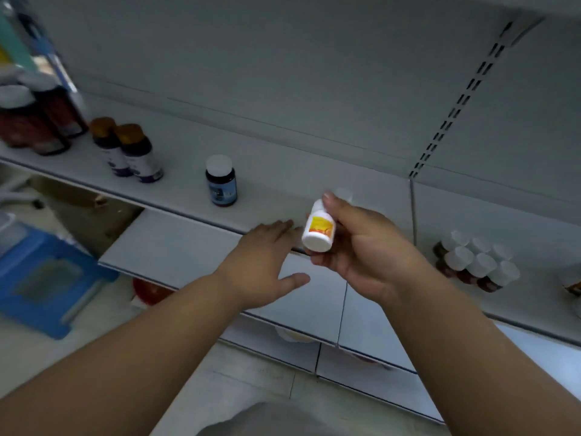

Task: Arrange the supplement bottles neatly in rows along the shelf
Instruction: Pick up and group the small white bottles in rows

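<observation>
My right hand (pixel 361 243) grips a small white bottle with a yellow-orange label (pixel 318 229), tilted with its white end toward me, just in front of the grey shelf (pixel 283 171). My left hand (pixel 261 265) is open with straight fingers, its fingertips at the shelf's front edge beside the bottle. On the shelf stand a dark bottle with a blue label and white cap (pixel 221 180), two brown-capped bottles with purple labels (pixel 130 151) and large dark red bottles (pixel 37 121) at the far left. A white cap (pixel 344 194) shows behind my right hand.
A cluster of several white-capped dark bottles (pixel 474 264) stands on the neighbouring shelf section to the right, past a slotted upright (pixel 449 121). Lower shelves (pixel 176 243) jut out below. A blue flat object (pixel 41 278) lies on the floor at left.
</observation>
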Demonstrator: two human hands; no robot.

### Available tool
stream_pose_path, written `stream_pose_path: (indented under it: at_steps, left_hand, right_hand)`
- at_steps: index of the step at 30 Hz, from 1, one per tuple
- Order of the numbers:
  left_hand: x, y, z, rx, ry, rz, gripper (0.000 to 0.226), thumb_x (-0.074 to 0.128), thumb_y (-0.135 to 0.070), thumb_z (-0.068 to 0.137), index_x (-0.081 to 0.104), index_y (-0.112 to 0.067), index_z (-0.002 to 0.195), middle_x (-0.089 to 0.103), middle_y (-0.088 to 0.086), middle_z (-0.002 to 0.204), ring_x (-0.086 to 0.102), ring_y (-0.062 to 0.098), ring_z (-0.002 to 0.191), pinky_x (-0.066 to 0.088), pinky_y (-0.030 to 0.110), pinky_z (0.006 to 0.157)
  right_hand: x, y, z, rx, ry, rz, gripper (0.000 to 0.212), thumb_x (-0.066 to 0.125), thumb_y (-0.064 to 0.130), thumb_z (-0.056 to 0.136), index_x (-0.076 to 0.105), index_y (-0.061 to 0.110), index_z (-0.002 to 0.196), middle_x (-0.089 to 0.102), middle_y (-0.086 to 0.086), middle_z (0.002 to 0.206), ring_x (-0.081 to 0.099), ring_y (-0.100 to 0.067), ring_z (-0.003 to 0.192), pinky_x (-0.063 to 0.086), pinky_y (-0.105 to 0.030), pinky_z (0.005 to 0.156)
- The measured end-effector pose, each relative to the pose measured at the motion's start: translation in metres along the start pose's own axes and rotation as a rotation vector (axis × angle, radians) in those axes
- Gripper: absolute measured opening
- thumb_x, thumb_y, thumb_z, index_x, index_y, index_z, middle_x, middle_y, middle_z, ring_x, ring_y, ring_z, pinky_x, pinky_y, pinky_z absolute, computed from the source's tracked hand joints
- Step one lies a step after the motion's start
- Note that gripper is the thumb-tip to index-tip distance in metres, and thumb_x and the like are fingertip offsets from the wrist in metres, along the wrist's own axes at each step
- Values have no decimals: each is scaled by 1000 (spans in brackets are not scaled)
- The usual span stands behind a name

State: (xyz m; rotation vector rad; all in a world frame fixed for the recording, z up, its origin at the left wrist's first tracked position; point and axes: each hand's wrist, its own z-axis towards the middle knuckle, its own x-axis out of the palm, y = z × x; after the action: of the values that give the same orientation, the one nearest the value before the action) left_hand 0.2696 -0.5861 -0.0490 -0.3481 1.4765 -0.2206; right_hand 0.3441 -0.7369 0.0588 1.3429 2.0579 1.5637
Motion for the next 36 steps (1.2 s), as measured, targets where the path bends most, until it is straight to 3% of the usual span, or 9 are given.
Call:
stream_pose_path:
  at_steps: [2, 5, 10, 14, 16, 19, 25, 32, 36]
  left_hand:
    - [-9, -6, -33, -109, -189, -156, 56, 55, -57, 89, 53, -25, 134, 61, -2, 124, 53, 14, 111, 45, 34, 92]
    - [-16, -9, -88, -383, -304, -241, 42, 62, -49, 91, 55, -30, 128, 56, -15, 109, 46, -1, 97, 39, 16, 81]
    - [-26, 24, -179, -660, -345, -264, 59, 59, -59, 88, 45, -35, 140, 53, -19, 129, 49, 0, 115, 44, 23, 94]
    - [-50, 77, -247, -814, -474, -274, 55, 64, -57, 85, 44, -40, 134, 47, -26, 118, 48, -4, 109, 33, 9, 81]
    - [-62, 115, -284, -873, -528, -270, 59, 65, -58, 84, 42, -41, 135, 45, -28, 119, 47, -3, 111, 33, 11, 83]
    - [-83, 181, -343, -931, -576, -242, 66, 63, -62, 82, 40, -38, 138, 48, -22, 129, 47, 0, 116, 38, 19, 92]
    - [-136, 292, -418, -974, -538, -228, 67, 51, -72, 76, 43, -39, 134, 50, -21, 125, 47, -1, 110, 41, 21, 94]
    - [-164, 460, -419, -1000, -468, -207, 73, 59, -66, 84, 37, -31, 145, 46, -14, 142, 43, 5, 126, 34, 23, 102]
    - [-194, 561, -413, -1026, -376, -181, 77, 60, -68, 83, 37, -30, 145, 48, -12, 142, 46, 8, 124, 35, 25, 102]
  right_hand:
    - [8, -11, 7, -84, 104, -183, 24, 62, 30, 87, 65, 6, 92, 68, -10, 75, 66, -23, 71, 55, -32, 64]
    - [33, -31, 17, -212, 223, -481, 15, 64, 28, 88, 68, 14, 93, 70, 1, 78, 63, -12, 74, 51, -27, 69]
    - [114, -71, 28, -399, 431, -862, 15, 71, 32, 85, 67, 30, 99, 69, 12, 86, 64, -1, 77, 48, -15, 66]
    - [214, -104, 36, -567, 659, -1157, 33, 74, 35, 77, 64, 33, 108, 62, 15, 97, 60, 5, 83, 49, -10, 70]
    - [272, -126, 41, -618, 758, -1254, 35, 74, 37, 75, 63, 34, 108, 59, 17, 97, 60, 4, 85, 53, -14, 75]
    - [365, -166, 48, -703, 827, -1311, 29, 75, 40, 75, 65, 33, 101, 59, 16, 95, 58, 2, 84, 53, -23, 76]
    - [515, -211, 75, -671, 875, -1414, 32, 66, 52, 77, 62, 31, 101, 58, 15, 93, 56, -2, 83, 54, -27, 76]
    - [628, -249, 184, -662, 833, -1392, 26, 70, 44, 78, 63, 26, 95, 59, 12, 88, 57, -3, 79, 52, -28, 71]
    - [701, -263, 261, -620, 841, -1358, 23, 72, 42, 77, 63, 26, 90, 58, 12, 85, 57, -3, 78, 51, -28, 69]
